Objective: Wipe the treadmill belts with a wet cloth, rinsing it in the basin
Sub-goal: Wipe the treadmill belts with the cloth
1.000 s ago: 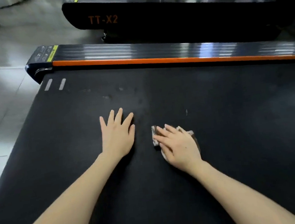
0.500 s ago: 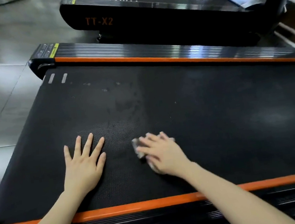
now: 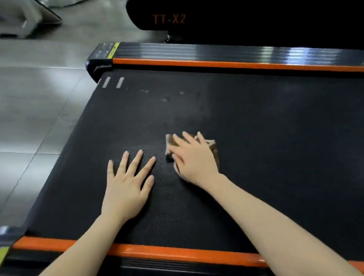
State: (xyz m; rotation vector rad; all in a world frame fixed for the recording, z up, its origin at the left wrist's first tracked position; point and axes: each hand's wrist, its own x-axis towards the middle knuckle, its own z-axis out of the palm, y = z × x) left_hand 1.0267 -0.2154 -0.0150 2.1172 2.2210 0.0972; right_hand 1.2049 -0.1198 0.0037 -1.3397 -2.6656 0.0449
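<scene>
The black treadmill belt fills the middle of the view, edged by orange strips. My right hand presses flat on a brownish cloth, whose corners stick out past the fingers and the hand's right side. My left hand lies flat on the belt just left of it, fingers spread, holding nothing. Grey smudges mark the belt beyond the hands, towards its far left end. No basin is in view.
A second black treadmill marked TT-X2 stands parallel behind. Black ribbed side rails with orange trim flank the belt; the near rail lies under my forearms. Grey tiled floor spreads to the left, with a pale object at top left.
The view has swung left, so more floor shows beside the belt end. My right hand has slid the cloth along the belt, and my left hand has closed in beside it.
</scene>
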